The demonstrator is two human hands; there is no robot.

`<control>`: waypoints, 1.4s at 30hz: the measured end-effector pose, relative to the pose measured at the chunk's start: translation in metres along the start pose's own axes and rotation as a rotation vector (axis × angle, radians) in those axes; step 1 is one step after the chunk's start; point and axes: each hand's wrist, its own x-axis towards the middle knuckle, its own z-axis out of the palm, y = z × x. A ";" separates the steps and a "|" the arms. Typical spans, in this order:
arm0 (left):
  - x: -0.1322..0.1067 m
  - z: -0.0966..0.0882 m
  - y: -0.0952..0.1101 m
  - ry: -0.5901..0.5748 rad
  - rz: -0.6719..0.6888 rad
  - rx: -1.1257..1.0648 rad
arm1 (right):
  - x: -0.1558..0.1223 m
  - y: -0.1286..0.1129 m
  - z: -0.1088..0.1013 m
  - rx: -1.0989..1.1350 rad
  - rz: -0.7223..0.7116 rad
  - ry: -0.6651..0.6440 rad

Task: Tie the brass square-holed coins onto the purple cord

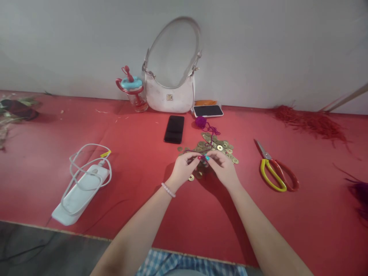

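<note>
My left hand [185, 165] and my right hand [222, 167] meet fingertip to fingertip above the red table. Both pinch a short stretch of purple yarn [212, 140], which trails back to a small purple ball of yarn [200, 122]. A red bead or nail shows at the left fingertips and a turquoise one at the right; I cannot tell which. Beneath and beyond the fingers lies a loose pile of brass-coloured coins with holes [220, 148]. Whether a coin sits on the pinched yarn is hidden by my fingers.
Scissors [271, 166] with yellow and red handles lie to the right. A black phone [174, 129], a second phone [208, 111], a white handbag [169, 94] and a cup [136, 97] stand behind. White power bank [82, 193] with cable at left; red shredded strands [313, 124] at right.
</note>
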 end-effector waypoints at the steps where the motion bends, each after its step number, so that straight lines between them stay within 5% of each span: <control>1: 0.000 0.000 0.000 -0.004 -0.001 0.012 | 0.000 0.000 0.000 -0.018 -0.010 0.008; 13: -0.003 -0.002 -0.001 -0.134 0.088 0.152 | 0.001 -0.003 0.000 -0.104 -0.046 0.042; 22: -0.007 0.000 0.008 -0.177 0.332 0.286 | 0.001 0.000 -0.001 0.003 0.045 0.021; 37: -0.008 0.000 0.008 -0.107 0.368 0.310 | 0.002 0.002 0.000 -0.048 0.049 0.054; 42: -0.006 0.000 0.006 -0.006 0.355 0.298 | 0.000 0.000 0.003 0.097 -0.045 0.090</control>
